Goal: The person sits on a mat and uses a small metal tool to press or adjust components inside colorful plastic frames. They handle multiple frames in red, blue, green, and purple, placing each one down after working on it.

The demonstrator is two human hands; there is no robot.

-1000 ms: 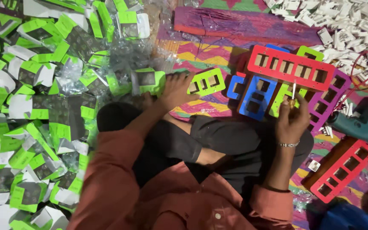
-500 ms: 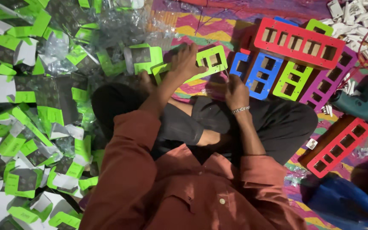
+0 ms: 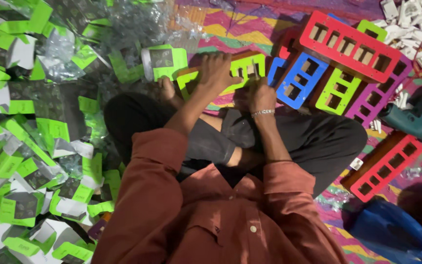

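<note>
Left hand (image 3: 217, 72) grip clamped over green slotted frame (image 3: 230, 68), frame under palm. Right hand (image 3: 261, 95) grip pinched on thin tool (image 3: 255, 70) at frame's right end; blue frame (image 3: 299, 80) just right.

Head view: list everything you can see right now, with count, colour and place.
Slotted board in hand: one, lime green, over the lap.
Other slotted boards: several, red, blue, green, purple, upper right.
Red board: one, right on the mat.
Power drill: one, teal, right edge.
Packaging boxes: many, green and white, left.
White parts: heap, top right.
Bag: one, blue, lower right.
Left hand: on the green board.
Right hand: holds a thin tool.
</note>
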